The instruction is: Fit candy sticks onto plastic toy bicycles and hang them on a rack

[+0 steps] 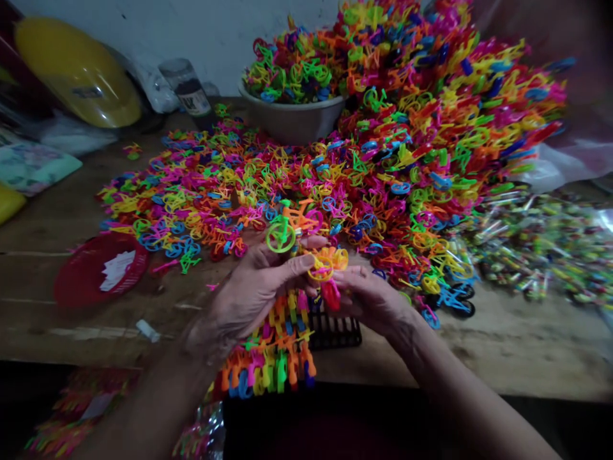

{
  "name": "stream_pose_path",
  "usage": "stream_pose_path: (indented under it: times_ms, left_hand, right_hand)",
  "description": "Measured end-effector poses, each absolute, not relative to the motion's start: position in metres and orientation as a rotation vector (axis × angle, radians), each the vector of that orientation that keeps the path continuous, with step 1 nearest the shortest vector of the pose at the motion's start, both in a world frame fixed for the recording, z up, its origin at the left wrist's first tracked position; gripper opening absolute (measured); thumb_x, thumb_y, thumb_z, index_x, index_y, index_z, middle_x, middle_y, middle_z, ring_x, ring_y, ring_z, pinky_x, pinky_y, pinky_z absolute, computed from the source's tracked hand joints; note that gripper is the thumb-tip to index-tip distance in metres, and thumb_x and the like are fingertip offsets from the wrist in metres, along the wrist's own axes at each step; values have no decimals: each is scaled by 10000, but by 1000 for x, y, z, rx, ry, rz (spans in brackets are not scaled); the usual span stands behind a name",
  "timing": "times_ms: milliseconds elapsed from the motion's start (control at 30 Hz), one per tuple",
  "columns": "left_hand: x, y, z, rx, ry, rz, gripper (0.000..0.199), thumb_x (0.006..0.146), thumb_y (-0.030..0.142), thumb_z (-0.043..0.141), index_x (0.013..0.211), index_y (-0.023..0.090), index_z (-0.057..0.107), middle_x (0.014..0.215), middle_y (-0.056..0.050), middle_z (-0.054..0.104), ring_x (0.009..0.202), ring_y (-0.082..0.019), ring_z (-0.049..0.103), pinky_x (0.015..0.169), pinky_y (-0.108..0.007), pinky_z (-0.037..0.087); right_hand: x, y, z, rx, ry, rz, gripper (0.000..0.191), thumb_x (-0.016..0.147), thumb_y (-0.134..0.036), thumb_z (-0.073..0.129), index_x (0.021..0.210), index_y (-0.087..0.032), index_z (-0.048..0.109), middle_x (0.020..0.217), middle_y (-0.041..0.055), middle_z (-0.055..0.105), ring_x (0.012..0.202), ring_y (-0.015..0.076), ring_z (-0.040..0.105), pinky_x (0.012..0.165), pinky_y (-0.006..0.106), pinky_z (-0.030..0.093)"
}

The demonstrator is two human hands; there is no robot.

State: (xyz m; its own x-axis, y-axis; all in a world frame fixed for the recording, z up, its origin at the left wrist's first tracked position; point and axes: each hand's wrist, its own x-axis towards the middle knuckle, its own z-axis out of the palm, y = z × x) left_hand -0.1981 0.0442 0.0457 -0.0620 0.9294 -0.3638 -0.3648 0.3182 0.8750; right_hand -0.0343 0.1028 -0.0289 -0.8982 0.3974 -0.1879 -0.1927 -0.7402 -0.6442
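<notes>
Colourful plastic pieces meet between my two hands above the front of the wooden table. My left hand [258, 287] is closed round a small toy bicycle [281, 235] with a green and yellow wheel and an orange frame. Pinched in my right hand [368, 294] are yellow, orange and pink-red plastic parts [322, 268], which the left fingertips also touch. Below the hands, rows of coloured toy pieces [268, 367] hang at the table's front edge, beside a black slotted rack [338, 331]. Where one held part ends and another begins is blurred.
A large heap of coloured pieces [412, 128] spreads behind the hands, around a filled grey bowl [294, 121]. A red basket [71, 275] lies left. Small clear-wrapped pieces [536, 243] lie right. A jar [189, 92] and a yellow helmet [79, 70] stand back left.
</notes>
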Motion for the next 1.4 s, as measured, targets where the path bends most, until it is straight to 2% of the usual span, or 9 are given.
stream_pose_path:
  times_ms: [133,267,533,667,800,900,1133,1233,1400]
  left_hand:
    - [-200,43,45,819,1186,1143,259,768,183,699,1025,218,708,845,-23,695,613,-99,615,577,-195,536]
    - [-198,44,44,878,1167,1124,234,796,203,675,1027,221,706,722,-4,669,601,-91,607,580,-174,514]
    - [-192,44,38,839,1172,1208,233,809,225,667,1040,231,690,907,-4,679,794,-99,614,747,-185,519]
    - [-194,42,34,830,1219,1243,201,798,233,680,997,217,705,907,-8,683,775,-95,615,728,-170,522]
    - [-194,39,37,824,1222,1190,203,792,233,682,990,191,700,793,-15,676,691,-107,623,649,-192,542]
    - [-192,41,41,763,1241,1215,181,780,236,691,946,163,696,879,-39,676,750,-151,644,644,-246,576]
    - [-193,50,42,618,1229,1276,168,772,152,680,932,175,632,846,11,612,627,-101,616,554,-234,583]
    - [-197,48,42,524,1211,1293,192,796,116,642,971,170,586,829,6,604,665,-118,640,618,-250,591]
    - [-199,45,44,425,1241,1347,176,802,84,619,948,134,533,848,-29,604,771,-161,652,677,-271,583]
  right_hand:
    - [-28,122,-25,-504,-1177,2613,427,776,-352,670,515,-148,401,453,-83,298,396,19,223,402,186,160]
    - [-24,130,-28,-484,-1222,2566,445,779,-314,660,483,-153,368,436,-84,281,380,16,216,400,191,179]
    - [-35,109,-41,-331,-943,2677,352,784,-365,645,594,-145,446,493,-82,333,389,21,247,423,190,234]
    - [-35,111,-36,-329,-933,2729,288,797,-337,638,656,-139,483,544,-66,385,427,26,279,455,185,271]
    - [-31,126,-29,-363,-993,2776,311,796,-275,639,607,-147,428,504,-88,292,415,22,211,416,170,206]
    - [-30,142,-25,-343,-1088,2885,340,814,-286,626,589,-147,413,494,-96,260,402,16,183,403,170,187]
    - [-28,159,-25,-524,-1153,2853,345,881,-437,534,727,-128,520,584,-38,458,426,29,318,432,171,283]
    - [-19,149,-22,-795,-1408,2485,339,894,-453,498,852,-133,600,653,-1,540,499,72,459,503,215,401]
    - [-9,113,1,-1075,-1811,912,210,881,-314,554,1032,-205,651,837,36,629,743,132,594,657,245,491]
